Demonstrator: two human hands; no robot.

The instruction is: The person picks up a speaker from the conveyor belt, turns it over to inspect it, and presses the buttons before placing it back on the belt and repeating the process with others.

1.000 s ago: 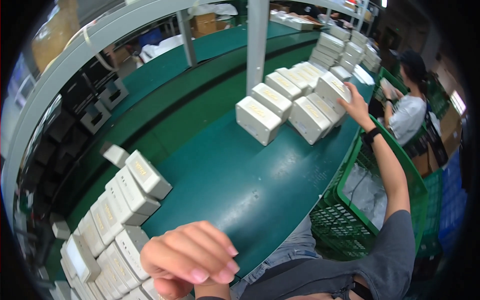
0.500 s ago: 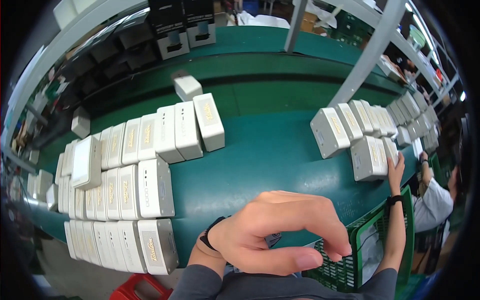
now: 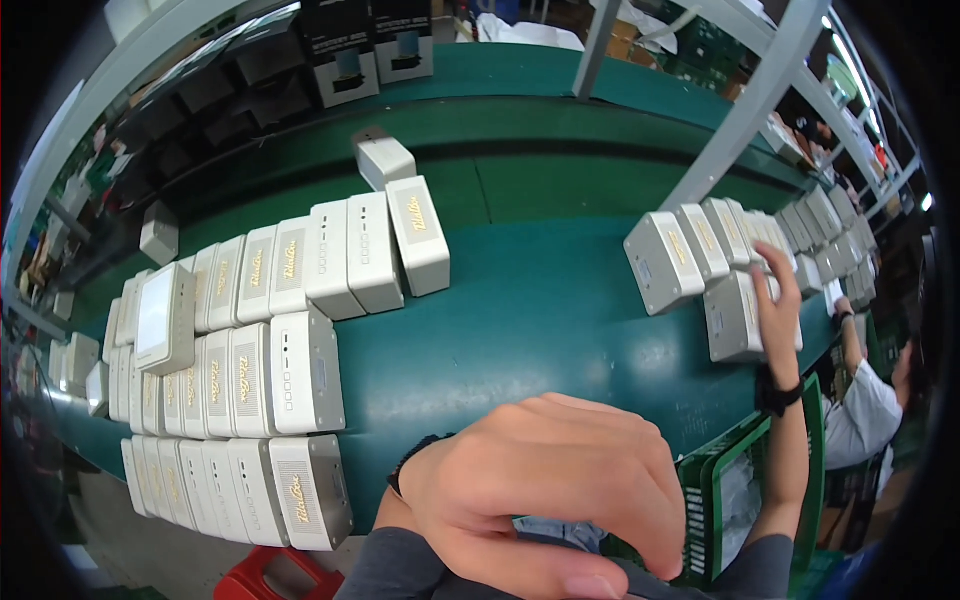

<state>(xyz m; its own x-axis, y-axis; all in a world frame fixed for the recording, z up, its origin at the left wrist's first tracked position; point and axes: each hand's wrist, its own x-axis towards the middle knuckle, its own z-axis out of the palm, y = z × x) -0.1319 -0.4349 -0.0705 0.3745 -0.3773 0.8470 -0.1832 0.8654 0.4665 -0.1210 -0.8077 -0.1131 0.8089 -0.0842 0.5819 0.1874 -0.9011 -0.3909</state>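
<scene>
My left hand [image 3: 550, 480] hovers close in front, above the near edge of the bench. Its fingers are loosely curled, thumb apart, and nothing shows in the grasp. To the right, my right hand [image 3: 780, 318] reaches over a short row of white box-shaped devices [image 3: 732, 318], thumb and fingers spread. It lies against the right end of that row, partly hiding it; contact there is hard to make out. Behind stands another row of the same white devices [image 3: 665, 262] with gold lettering. Several more rows of white devices [image 3: 306, 375] stand at the left, one device [image 3: 166, 320] lying on top.
A green crate [image 3: 705, 515] sits below my right forearm. The green bench [image 3: 530, 330] has a grey metal post [image 3: 740, 120] at its far right. Dark cartons [image 3: 340, 60] stand at the back. A red stool [image 3: 280, 575] is below left. A co-worker's sleeve [image 3: 860, 415] is at right.
My right hand has moved up and away from me, its fingers now over the device row. My left hand has dropped slightly nearer to me. The view has shifted a little.
</scene>
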